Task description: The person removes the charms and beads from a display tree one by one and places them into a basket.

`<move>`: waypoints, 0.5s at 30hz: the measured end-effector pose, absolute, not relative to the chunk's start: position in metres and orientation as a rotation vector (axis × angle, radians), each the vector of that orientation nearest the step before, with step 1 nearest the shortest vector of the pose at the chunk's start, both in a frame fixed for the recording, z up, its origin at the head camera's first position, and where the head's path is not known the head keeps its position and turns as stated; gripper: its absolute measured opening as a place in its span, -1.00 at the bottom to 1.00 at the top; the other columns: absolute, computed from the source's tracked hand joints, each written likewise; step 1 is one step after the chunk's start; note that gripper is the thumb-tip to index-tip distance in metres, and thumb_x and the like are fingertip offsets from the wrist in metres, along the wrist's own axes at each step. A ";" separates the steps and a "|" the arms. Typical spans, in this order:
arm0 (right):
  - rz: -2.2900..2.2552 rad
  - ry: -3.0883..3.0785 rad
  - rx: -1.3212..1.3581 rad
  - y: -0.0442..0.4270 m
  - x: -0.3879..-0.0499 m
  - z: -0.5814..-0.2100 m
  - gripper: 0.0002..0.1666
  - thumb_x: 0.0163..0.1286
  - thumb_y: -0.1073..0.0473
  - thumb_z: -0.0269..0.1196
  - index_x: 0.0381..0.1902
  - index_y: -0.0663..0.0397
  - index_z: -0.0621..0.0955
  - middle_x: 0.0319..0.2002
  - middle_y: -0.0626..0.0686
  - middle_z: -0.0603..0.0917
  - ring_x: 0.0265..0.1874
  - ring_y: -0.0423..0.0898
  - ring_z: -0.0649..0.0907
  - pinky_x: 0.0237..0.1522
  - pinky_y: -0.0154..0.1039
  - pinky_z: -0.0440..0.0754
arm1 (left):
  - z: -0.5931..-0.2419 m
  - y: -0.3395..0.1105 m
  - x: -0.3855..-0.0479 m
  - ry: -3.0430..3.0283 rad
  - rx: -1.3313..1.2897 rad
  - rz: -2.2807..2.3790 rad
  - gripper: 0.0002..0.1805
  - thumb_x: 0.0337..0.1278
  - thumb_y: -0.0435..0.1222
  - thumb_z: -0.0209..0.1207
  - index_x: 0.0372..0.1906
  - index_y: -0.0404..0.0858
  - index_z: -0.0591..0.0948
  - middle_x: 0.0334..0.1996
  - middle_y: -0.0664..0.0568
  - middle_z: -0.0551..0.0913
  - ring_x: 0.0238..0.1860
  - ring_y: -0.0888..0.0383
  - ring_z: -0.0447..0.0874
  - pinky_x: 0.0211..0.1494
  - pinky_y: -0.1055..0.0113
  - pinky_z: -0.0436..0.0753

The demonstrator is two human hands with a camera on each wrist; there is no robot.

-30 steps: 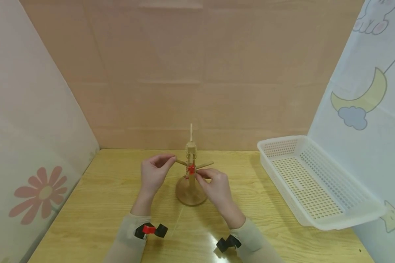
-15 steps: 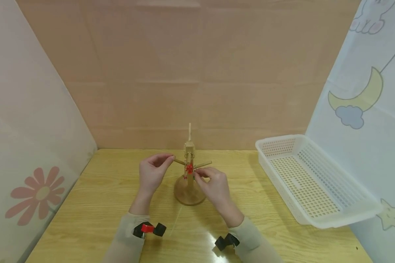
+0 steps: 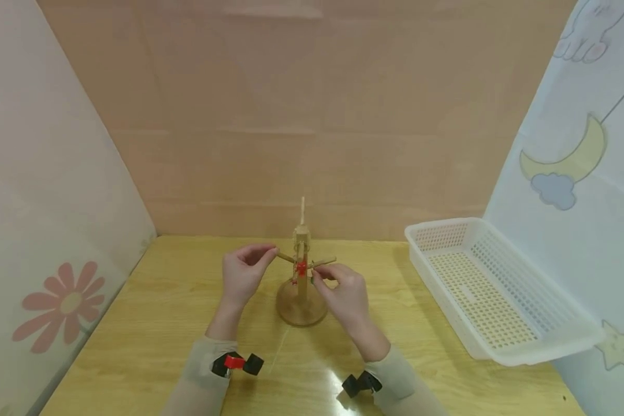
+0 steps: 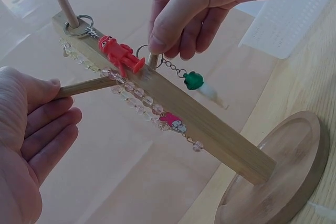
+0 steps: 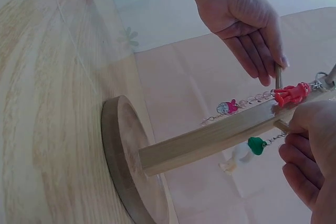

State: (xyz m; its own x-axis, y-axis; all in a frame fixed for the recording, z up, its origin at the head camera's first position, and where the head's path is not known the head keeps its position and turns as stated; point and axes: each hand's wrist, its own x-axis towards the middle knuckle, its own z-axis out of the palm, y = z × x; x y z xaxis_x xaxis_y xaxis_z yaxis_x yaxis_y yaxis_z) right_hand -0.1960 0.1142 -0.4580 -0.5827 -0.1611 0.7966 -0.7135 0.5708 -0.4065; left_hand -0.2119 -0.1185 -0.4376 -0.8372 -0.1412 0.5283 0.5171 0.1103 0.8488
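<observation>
A wooden stand with a round base (image 3: 300,312) and an upright post (image 4: 210,124) carries pegs. My left hand (image 3: 243,276) pinches the end of the left peg (image 4: 86,87), where a pink bead strand (image 4: 137,92) hangs by the post. At the other side my right hand (image 3: 347,293) has thumb and fingers at the right peg and the ring of a keychain with a green charm (image 4: 193,81); in the right wrist view the green charm (image 5: 256,146) dangles below the peg. A red figure (image 4: 121,55) hangs from a higher peg against the post.
A white perforated basket (image 3: 478,341) stands on the table at the right. Behind the stand rises a brown cloth backdrop (image 3: 312,115), with patterned panels at both sides.
My right hand has shifted slightly right, away from the post, and the green charm now shows beside its fingers. My left hand keeps its pinch on the peg. The head view wobbles slightly.
</observation>
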 end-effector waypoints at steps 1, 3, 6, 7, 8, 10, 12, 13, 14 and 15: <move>0.965 -2.068 0.693 0.115 -0.196 -0.458 -0.88 0.22 0.41 0.53 -0.30 0.15 0.83 -0.33 0.04 0.85 -0.38 -0.10 0.82 -0.30 -0.20 0.81 | -0.438 -0.118 -0.211 -1.907 -0.360 -1.781 -0.92 0.25 -0.40 0.51 -0.24 -0.37 0.86 -0.32 -0.21 0.84 -0.38 0.25 0.79 -0.31 0.47 0.70; 0.964 -2.061 0.690 0.117 -0.196 -0.457 -0.89 0.24 0.40 0.53 -0.30 0.15 0.83 -0.32 0.03 0.85 -0.38 -0.11 0.82 -0.31 -0.20 0.81 | -0.439 -0.118 -0.211 -1.908 -0.353 -1.786 -0.92 0.25 -0.40 0.51 -0.25 -0.36 0.86 -0.32 -0.21 0.84 -0.38 0.25 0.79 -0.31 0.48 0.70; 0.958 -2.058 0.674 0.120 -0.196 -0.455 -0.92 0.28 0.38 0.51 -0.28 0.14 0.84 -0.32 0.04 0.85 -0.38 -0.10 0.83 -0.31 -0.19 0.81 | -0.439 -0.117 -0.211 -1.903 -0.353 -1.790 -0.93 0.25 -0.40 0.51 -0.25 -0.36 0.86 -0.32 -0.21 0.84 -0.39 0.25 0.79 -0.31 0.48 0.70; 0.958 -2.060 0.669 0.121 -0.196 -0.454 -0.93 0.30 0.37 0.50 -0.27 0.14 0.84 -0.32 0.04 0.85 -0.38 -0.10 0.83 -0.30 -0.18 0.81 | -0.439 -0.117 -0.211 -1.901 -0.356 -1.789 -0.93 0.25 -0.39 0.51 -0.25 -0.35 0.86 -0.32 -0.21 0.84 -0.39 0.25 0.79 -0.32 0.47 0.69; 0.960 -2.059 0.665 0.122 -0.196 -0.454 -0.94 0.31 0.36 0.49 -0.27 0.15 0.84 -0.32 0.04 0.85 -0.37 -0.09 0.83 -0.31 -0.17 0.81 | -0.439 -0.117 -0.211 -1.898 -0.358 -1.789 -0.93 0.25 -0.39 0.51 -0.25 -0.35 0.86 -0.33 -0.21 0.84 -0.39 0.24 0.78 -0.32 0.47 0.69; 0.963 -2.065 0.653 0.123 -0.196 -0.452 -0.93 0.32 0.36 0.48 -0.25 0.14 0.84 -0.31 0.04 0.85 -0.37 -0.09 0.83 -0.30 -0.18 0.81 | -0.438 -0.117 -0.211 -1.892 -0.361 -1.789 -0.93 0.25 -0.39 0.51 -0.25 -0.35 0.86 -0.33 -0.20 0.84 -0.40 0.25 0.78 -0.33 0.47 0.69; 0.962 -2.067 0.643 0.125 -0.196 -0.452 -0.92 0.31 0.36 0.47 -0.25 0.14 0.85 -0.31 0.04 0.85 -0.37 -0.09 0.83 -0.30 -0.18 0.81 | -0.438 -0.117 -0.212 -1.890 -0.359 -1.785 -0.93 0.24 -0.39 0.51 -0.26 -0.35 0.87 -0.34 -0.20 0.84 -0.40 0.25 0.78 -0.33 0.48 0.68; 0.957 -2.061 0.642 0.125 -0.196 -0.451 -0.91 0.30 0.37 0.48 -0.25 0.14 0.84 -0.31 0.04 0.85 -0.38 -0.09 0.83 -0.31 -0.18 0.81 | -0.437 -0.117 -0.212 -1.890 -0.355 -1.783 -0.93 0.24 -0.39 0.51 -0.26 -0.34 0.87 -0.34 -0.20 0.84 -0.40 0.25 0.78 -0.33 0.48 0.68; 0.956 -2.056 0.637 0.126 -0.196 -0.451 -0.90 0.29 0.37 0.49 -0.25 0.13 0.85 -0.31 0.03 0.86 -0.38 -0.09 0.82 -0.31 -0.18 0.81 | -0.437 -0.117 -0.212 -1.891 -0.350 -1.781 -0.93 0.24 -0.39 0.52 -0.25 -0.34 0.87 -0.34 -0.19 0.84 -0.40 0.26 0.78 -0.33 0.48 0.68; 0.954 -2.053 0.630 0.126 -0.197 -0.450 -0.90 0.29 0.37 0.49 -0.25 0.13 0.85 -0.31 0.03 0.86 -0.38 -0.10 0.83 -0.31 -0.18 0.81 | -0.437 -0.117 -0.212 -1.892 -0.345 -1.780 -0.93 0.24 -0.39 0.52 -0.25 -0.34 0.87 -0.34 -0.19 0.84 -0.40 0.26 0.78 -0.33 0.49 0.68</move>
State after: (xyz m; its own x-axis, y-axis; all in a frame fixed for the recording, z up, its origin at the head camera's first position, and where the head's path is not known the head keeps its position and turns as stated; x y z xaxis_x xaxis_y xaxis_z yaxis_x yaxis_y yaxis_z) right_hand -0.1966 0.1265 -0.4504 -0.5802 -0.1100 0.8070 -0.6877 0.5970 -0.4131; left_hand -0.2124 -0.1166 -0.4371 -0.8347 -0.1611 0.5267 0.5159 0.1064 0.8500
